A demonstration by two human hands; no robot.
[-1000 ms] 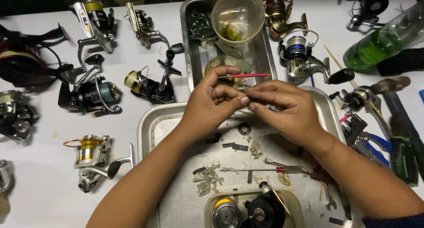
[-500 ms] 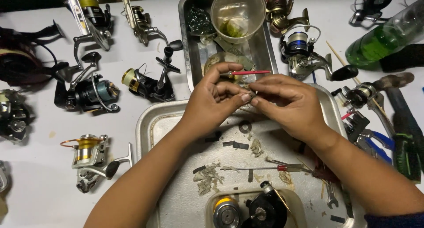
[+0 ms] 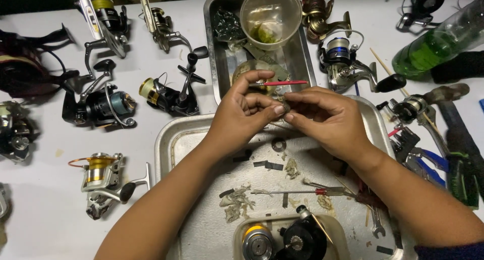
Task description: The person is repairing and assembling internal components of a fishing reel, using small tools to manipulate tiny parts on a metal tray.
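Note:
My left hand (image 3: 242, 111) and my right hand (image 3: 330, 119) meet fingertip to fingertip above the far edge of a large metal tray (image 3: 174, 139). Between them they pinch a small grey metal part (image 3: 283, 107), mostly hidden by the fingers. A thin red-handled tool (image 3: 282, 82) sticks out to the right from my left hand's fingers. Below the hands, on the tray, lie a washer (image 3: 278, 144), bits of dirty paper and a small red-handled screwdriver (image 3: 302, 192).
A smaller metal tray (image 3: 214, 53) behind holds a clear plastic cup (image 3: 268, 18). Several fishing reels (image 3: 101, 104) lie about the white table. A green bottle (image 3: 438, 43), pliers (image 3: 428, 161) and hand tools sit right. A plastic tub with reel parts (image 3: 287, 240) stands near me.
Both hands stay pinched on the small part with slight finger shifts. The view has drifted a little; nothing else moved.

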